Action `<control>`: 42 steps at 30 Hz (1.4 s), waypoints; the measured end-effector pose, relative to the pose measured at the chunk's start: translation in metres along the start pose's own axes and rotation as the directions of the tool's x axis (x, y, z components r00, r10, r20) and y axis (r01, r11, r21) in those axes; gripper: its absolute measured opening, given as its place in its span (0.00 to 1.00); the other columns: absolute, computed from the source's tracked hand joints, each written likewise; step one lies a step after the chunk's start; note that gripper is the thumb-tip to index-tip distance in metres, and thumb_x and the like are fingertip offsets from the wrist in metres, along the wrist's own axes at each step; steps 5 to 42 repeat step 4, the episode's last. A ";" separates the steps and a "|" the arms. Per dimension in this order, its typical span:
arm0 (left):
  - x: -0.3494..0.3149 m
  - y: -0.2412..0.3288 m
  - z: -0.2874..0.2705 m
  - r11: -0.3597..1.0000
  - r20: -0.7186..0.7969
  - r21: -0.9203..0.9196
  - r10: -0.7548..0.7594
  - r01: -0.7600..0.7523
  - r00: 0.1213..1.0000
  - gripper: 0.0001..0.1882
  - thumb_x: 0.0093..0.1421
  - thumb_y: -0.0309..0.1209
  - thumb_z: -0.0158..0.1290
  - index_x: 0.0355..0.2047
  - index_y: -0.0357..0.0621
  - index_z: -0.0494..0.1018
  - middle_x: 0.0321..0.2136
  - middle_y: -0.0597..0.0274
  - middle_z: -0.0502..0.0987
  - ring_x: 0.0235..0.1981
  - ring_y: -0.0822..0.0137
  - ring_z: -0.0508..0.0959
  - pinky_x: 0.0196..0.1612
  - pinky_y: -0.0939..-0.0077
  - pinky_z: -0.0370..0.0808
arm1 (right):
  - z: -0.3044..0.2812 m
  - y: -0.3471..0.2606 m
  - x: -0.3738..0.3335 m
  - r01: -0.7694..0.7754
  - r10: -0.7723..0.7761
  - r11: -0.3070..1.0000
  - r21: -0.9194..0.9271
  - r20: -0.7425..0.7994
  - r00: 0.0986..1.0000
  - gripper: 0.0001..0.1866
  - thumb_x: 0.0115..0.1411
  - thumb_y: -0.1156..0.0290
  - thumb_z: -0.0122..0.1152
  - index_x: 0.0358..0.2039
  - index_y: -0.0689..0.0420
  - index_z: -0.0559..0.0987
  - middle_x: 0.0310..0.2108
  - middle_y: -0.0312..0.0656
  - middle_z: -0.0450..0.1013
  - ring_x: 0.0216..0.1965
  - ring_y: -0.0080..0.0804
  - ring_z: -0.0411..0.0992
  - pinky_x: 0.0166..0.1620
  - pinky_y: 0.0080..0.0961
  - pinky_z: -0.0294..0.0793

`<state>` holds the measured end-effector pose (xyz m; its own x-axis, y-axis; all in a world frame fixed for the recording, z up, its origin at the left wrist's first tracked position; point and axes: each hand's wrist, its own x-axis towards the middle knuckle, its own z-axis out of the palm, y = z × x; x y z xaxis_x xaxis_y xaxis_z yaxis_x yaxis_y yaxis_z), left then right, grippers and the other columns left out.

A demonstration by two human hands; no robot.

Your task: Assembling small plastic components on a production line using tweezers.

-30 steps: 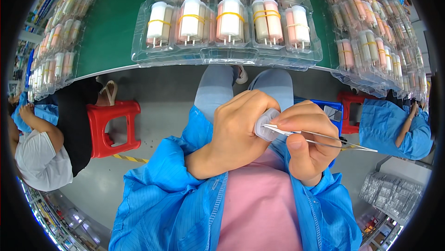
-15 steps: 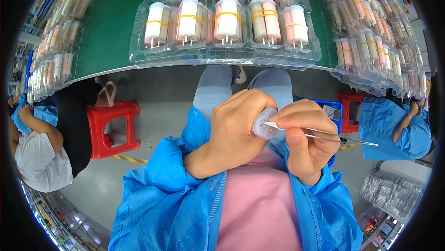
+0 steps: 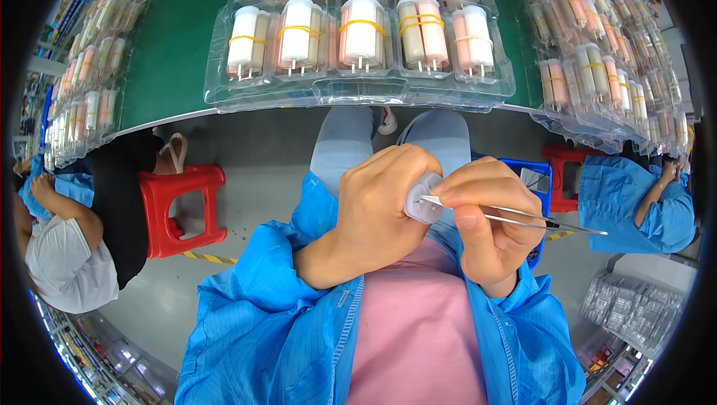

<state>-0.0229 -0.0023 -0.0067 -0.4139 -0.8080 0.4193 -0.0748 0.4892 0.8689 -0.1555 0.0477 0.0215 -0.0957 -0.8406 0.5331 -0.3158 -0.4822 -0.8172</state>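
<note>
My left hand (image 3: 381, 199) is closed around a cylindrical piece; its body is hidden in the fist, and only its round, translucent whitish end (image 3: 423, 203) shows, facing right. Small details sit on that end, too fine to make out. Between the thumb and fingers of my right hand (image 3: 497, 218) is a pair of metal tweezers (image 3: 526, 217). Their pale pointed tip reaches the middle of the round end, while the far end sticks out to the right past my hand. Whether the tip pinches anything is not visible.
Ahead, a clear plastic tray (image 3: 358, 91) on the green table (image 3: 168, 61) holds several banded bundles of white, pink and grey cylinders. More loaded trays (image 3: 590, 99) are stacked right and left. A red stool (image 3: 181, 207), a blue crate (image 3: 534, 181) and seated co-workers (image 3: 635, 203) flank me.
Both hands and the tweezers have shifted very slightly left. The tweezers' tip is still at the round end, and the grips look the same.
</note>
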 end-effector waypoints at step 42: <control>-0.001 -0.003 -0.001 0.999 0.026 0.027 0.017 -0.018 1.000 0.10 0.42 0.20 0.58 0.25 0.42 0.69 0.21 0.57 0.71 0.23 0.53 0.74 0.23 0.65 0.68 | 0.000 0.001 0.000 -0.006 0.006 1.000 -0.025 0.014 1.000 0.07 0.47 0.79 0.65 0.29 0.63 0.79 0.26 0.44 0.76 0.26 0.35 0.74 0.29 0.25 0.71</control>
